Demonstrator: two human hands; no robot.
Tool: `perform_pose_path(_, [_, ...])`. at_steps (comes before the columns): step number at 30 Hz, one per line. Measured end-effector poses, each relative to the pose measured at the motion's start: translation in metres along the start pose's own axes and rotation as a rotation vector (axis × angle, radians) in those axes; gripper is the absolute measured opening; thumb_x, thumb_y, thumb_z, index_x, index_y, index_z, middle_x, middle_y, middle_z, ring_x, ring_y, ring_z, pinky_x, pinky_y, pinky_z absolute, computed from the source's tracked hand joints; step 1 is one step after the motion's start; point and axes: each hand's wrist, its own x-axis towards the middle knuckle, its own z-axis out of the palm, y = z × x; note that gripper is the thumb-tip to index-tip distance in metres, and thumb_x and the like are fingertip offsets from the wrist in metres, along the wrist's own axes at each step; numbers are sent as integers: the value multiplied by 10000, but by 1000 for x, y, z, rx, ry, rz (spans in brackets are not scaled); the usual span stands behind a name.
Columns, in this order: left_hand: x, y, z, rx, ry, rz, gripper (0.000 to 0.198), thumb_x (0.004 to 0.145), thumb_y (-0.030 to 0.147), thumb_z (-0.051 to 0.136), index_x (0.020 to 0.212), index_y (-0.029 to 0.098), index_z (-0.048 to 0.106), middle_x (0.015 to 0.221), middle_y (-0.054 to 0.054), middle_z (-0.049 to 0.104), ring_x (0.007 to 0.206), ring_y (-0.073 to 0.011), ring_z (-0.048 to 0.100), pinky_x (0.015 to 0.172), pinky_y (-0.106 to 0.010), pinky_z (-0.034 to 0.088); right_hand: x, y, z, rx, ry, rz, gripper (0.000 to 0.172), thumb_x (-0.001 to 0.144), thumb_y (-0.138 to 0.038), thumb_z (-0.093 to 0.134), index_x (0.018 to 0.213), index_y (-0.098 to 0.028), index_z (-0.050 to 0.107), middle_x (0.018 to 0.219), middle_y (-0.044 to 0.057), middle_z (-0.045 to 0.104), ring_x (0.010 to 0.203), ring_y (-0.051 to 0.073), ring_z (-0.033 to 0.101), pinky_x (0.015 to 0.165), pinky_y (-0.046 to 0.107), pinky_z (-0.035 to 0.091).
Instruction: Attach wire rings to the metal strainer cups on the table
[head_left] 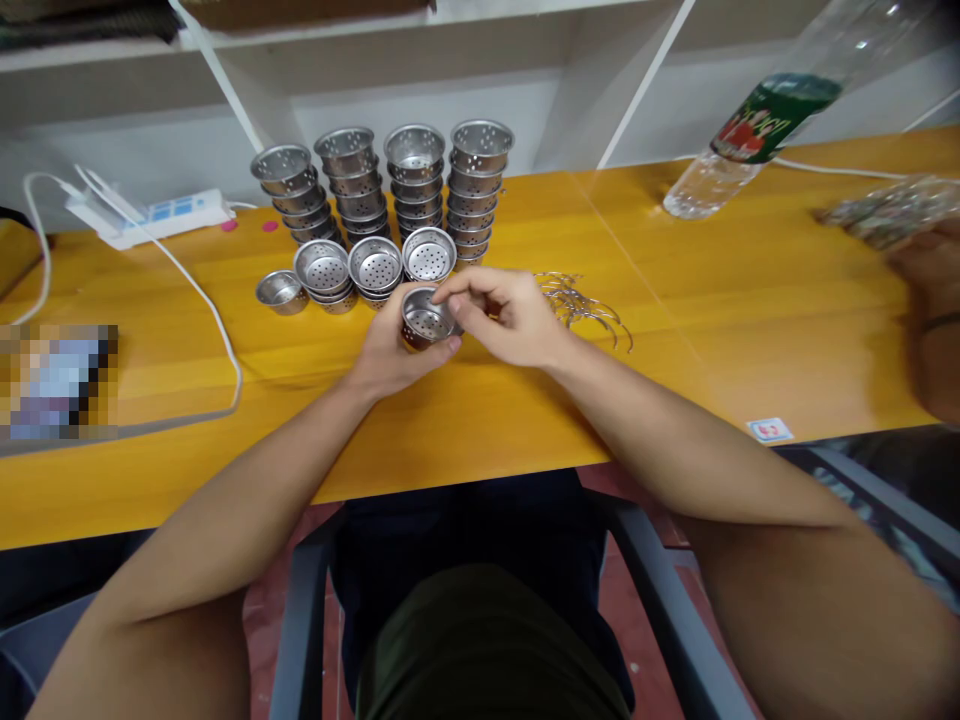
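My left hand [390,355] is closed around a small perforated steel strainer cup [424,318], held just above the yellow table [525,400]. My right hand [510,315] pinches at the cup's rim with thumb and fingers pressed together; what it grips is too small to make out. A loose pile of thin wire handles [581,300] lies just right of my right hand. Behind my hands stand three short stacks of cups [375,265] and a single cup [280,290].
Several tall stacks of strainer cups [386,180] stand at the back. A white power strip [150,215] with a cable lies at the left. A plastic bottle [757,130] leans at the right. Another person's hand [934,310] shows at the right edge.
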Motion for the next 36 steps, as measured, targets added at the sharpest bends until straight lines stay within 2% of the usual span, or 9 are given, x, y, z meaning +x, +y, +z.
perform_pose_path(2, [0,-3,-1,-42,8,-13,867,945,880,1066,1463,262,748,1399,-117,888,1262,-325,889,1106,-477,757,3,3,-9,93,-107,-1,362,1167,-621,932,1165,-272,835,823,-24,664,641,161,481,603,345,360])
perform_pose_path(4, [0,-6,0,-66,4,-32,880,936,889,1073,1458,258,751,1380,-116,889,1235,-311,890,1078,-463,752,5,8,-15,197,-211,26,406,1126,-612,1025,1172,-267,816,790,-52,663,592,134,482,555,322,344])
perform_pose_path(8, [-1,-10,2,-70,-17,-50,938,831,822,1176,1452,263,748,1330,-99,894,1175,-306,896,1029,-472,755,8,21,-14,375,-323,84,535,1091,-641,1089,1122,-251,725,830,-42,756,575,112,627,525,274,460])
perform_pose_path(12, [-1,-13,2,-23,-4,-32,883,874,761,1168,1469,264,746,1317,-98,892,1131,-303,905,988,-480,768,9,25,-10,400,-317,90,587,1094,-686,1082,1114,-228,716,824,-26,768,600,97,664,549,236,491])
perform_pose_path(15, [0,-15,1,-22,-4,-25,881,892,763,1165,1474,259,735,1335,-111,894,1165,-322,921,1024,-507,785,10,25,-10,422,-290,98,613,1090,-716,1076,1106,-226,709,786,-33,757,582,95,675,531,219,475])
perform_pose_path(23, [-1,-14,0,-21,-2,-15,854,906,676,1183,1517,272,744,1385,-116,908,1216,-325,930,1065,-515,816,11,23,-11,443,-295,90,597,1079,-675,1103,1087,-225,711,808,-25,778,603,97,715,548,208,511])
perform_pose_path(31, [-1,-11,-1,-19,-4,-1,879,910,728,1165,1520,259,738,1353,-102,901,1180,-304,920,1022,-477,799,10,23,-12,435,-292,65,547,1082,-616,1119,1083,-223,738,794,-31,791,625,105,737,580,209,531])
perform_pose_path(36, [0,-3,-1,-10,-18,-50,871,888,702,1195,1492,263,746,1369,-99,900,1216,-312,921,1076,-490,802,11,23,-12,445,-309,76,558,1065,-633,1127,1068,-230,740,787,-35,797,627,116,743,589,223,565])
